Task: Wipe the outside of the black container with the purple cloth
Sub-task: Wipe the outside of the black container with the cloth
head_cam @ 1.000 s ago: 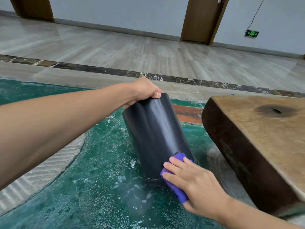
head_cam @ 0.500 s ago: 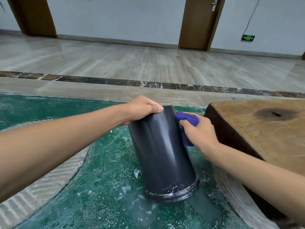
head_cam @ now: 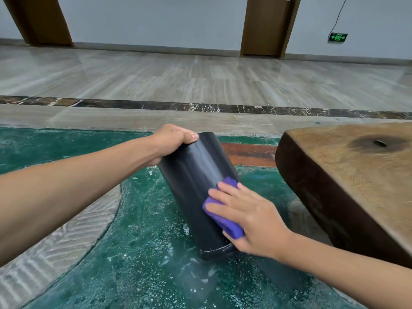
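A black container (head_cam: 191, 186) stands upside down on the green marble floor, tilted away from me, its rim touching the floor near me. My left hand (head_cam: 170, 140) grips its upper far end. My right hand (head_cam: 245, 216) presses a purple cloth (head_cam: 219, 211) flat against the container's right side, about halfway down. The fingers cover most of the cloth.
A thick wooden slab table (head_cam: 347, 181) stands close on the right, its dark edge near my right forearm. The green floor (head_cam: 138, 253) is speckled with white. A pale curved inlay (head_cam: 55, 241) lies to the left. Doors and a wall are far behind.
My right hand has slid the purple cloth down from the container's upper right end to its middle right side. The left hand keeps its grip on the top.
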The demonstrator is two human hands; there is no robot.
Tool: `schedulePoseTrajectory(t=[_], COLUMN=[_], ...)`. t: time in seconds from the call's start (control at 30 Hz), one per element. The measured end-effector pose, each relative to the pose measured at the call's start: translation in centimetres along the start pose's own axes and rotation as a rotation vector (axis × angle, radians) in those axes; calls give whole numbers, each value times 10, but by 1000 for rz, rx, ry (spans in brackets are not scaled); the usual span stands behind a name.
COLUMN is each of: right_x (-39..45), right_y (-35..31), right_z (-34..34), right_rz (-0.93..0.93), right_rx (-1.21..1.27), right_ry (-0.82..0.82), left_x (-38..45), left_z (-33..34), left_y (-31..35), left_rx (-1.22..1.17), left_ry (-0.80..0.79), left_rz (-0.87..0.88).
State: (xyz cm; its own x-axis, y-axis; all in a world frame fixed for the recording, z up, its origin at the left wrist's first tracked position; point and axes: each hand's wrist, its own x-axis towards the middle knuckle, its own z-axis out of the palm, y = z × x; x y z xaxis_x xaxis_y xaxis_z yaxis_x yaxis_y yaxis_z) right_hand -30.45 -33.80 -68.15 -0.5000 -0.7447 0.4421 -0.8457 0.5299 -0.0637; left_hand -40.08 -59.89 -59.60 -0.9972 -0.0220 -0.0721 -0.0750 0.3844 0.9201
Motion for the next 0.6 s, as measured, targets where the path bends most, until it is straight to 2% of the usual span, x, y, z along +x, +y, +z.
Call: schedulePoseTrajectory(t=[0.13, 0.23, 0.3, 0.4, 0.47, 0.53, 0.6], right_x=[-43, -53, -49, -30, -11, 8, 21], right_y=[4, 9, 13, 26, 39, 43, 41], right_z=[-2, -7, -14, -22, -20, -17, -13], right_rz=[-73, -15, 179, 780, 1042, 1081, 1041], right_rx=[-45, 31, 193, 386, 402, 367, 323], right_ry=[-96, -75, 56, 326, 324, 249, 204], left_x=[3, 1, -1, -3, -4, -3, 0], left_z=[-10, -7, -3, 0, 0, -1, -3], left_y=[-9, -10, -8, -9, -11, -14, -17], left_rx=[-57, -85, -89, -112, -146, -173, -197], left_ry=[49, 29, 73, 146, 158, 207, 292], left_rz=[-49, -49, -46, -84, -109, -127, -156])
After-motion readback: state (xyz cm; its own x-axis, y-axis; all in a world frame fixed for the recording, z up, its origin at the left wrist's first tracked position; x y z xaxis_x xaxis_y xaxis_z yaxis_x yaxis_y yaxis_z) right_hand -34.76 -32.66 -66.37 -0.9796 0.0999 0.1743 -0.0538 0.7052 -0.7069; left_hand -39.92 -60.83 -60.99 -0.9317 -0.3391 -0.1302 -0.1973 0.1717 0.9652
